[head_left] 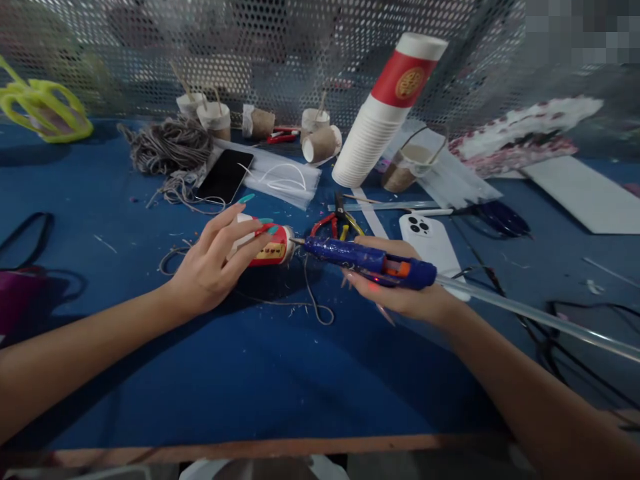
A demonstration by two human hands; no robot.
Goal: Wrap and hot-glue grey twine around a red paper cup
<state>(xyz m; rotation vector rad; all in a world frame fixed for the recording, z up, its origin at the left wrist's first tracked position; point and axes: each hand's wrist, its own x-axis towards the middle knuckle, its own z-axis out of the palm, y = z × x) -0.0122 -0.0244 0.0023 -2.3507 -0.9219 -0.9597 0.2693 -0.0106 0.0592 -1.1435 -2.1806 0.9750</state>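
Observation:
My left hand (220, 257) is wrapped over a small red and white paper cup (273, 250) lying on its side, its rim end turned to the right. In my right hand (395, 293) is a blue glue gun (357, 258), with a long clear glue stick (530, 312) running out of its back. The gun's nozzle (297, 241) points left and meets or nearly meets the cup's rim. A thin grey cord (320, 313) trails on the blue table below the cup.
Behind stand a tall leaning stack of paper cups (367, 133), a bundle of grey yarn (170, 147), a black phone (226, 175) and several cord-wrapped cups (215, 120). Pliers (340, 217) and a white phone (435, 243) lie near my right hand. Black cables (550, 340) run along the right.

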